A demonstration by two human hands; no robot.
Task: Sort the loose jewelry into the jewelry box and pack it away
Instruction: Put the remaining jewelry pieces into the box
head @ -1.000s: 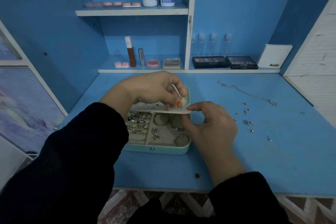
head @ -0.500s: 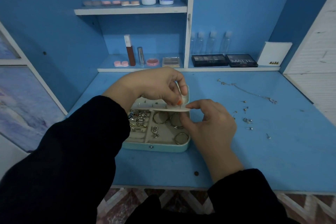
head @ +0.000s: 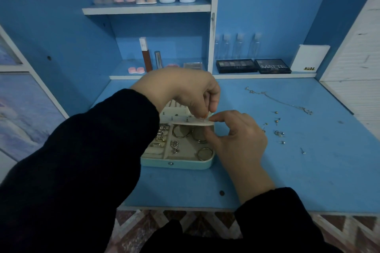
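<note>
Many pieces are already in the jewelry box (head: 178, 165), which sits open on the desk (head: 308, 170) in front of the person. Big hoops (head: 181, 132) lie in one part and small rings (head: 161, 133) in another. The left hand (head: 185, 88) pinches a tiny stud (head: 203, 118) with its fingers (head: 206, 102) and pokes it at the cream flap (head: 189, 123) across the middle of the box. The right hand (head: 240, 139) holds the flap's edge between thumb and finger to keep it steady. I think the job is a bit over halfway. A few loose studs (head: 277, 132) lie on the desk just right of the box, and a thin chain (head: 283, 102) lies farther back. Those need to go in, and then the box must be shut.
</note>
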